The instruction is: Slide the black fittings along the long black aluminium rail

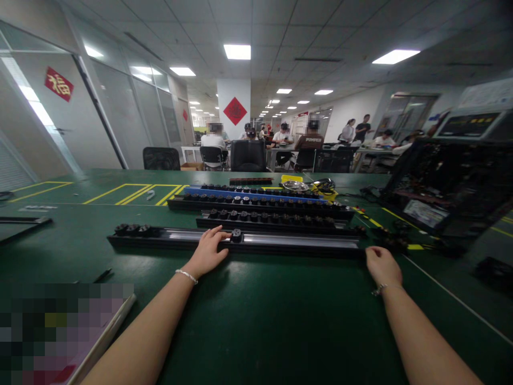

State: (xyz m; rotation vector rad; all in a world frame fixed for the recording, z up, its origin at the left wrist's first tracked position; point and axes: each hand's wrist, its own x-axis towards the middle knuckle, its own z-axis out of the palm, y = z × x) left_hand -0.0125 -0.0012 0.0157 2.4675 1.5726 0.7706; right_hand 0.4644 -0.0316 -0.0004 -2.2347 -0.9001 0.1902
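The near rail (pixel 280 248) lies at 6 o'clock from the middle of the view, its length running from 9 to 3 o'clock on the green tabletop (pixel 280 315), and it appears only partly filled: three black socket modules (pixel 132 229) sit at its 9 o'clock end, a single socket module (pixel 236 235) stands about midway, and the channel on both sides of that one is bare. At 12 o'clock beyond it, the second rail (pixel 272 226), the third rail (pixel 180 205) and the blue rail (pixel 196 191) carry long rows of similar modules, so those look much further along; whether any row is complete cannot be told. The left hand (pixel 208 248), at 7 o'clock, lies over the near rail, fingers stretched forward and close together, thumb apart, the fingertips seemingly touching the single module's side. The right hand (pixel 382 266), at 4 o'clock, is at the rail's 3 o'clock end with its fingers curled; whether they pinch anything is hidden. The near rail is a long, straight, dark channel with a smooth silvery strip inside that catches the light; the modules are blocky with rounded, dark faces, and the tabletop has a soft sheen.
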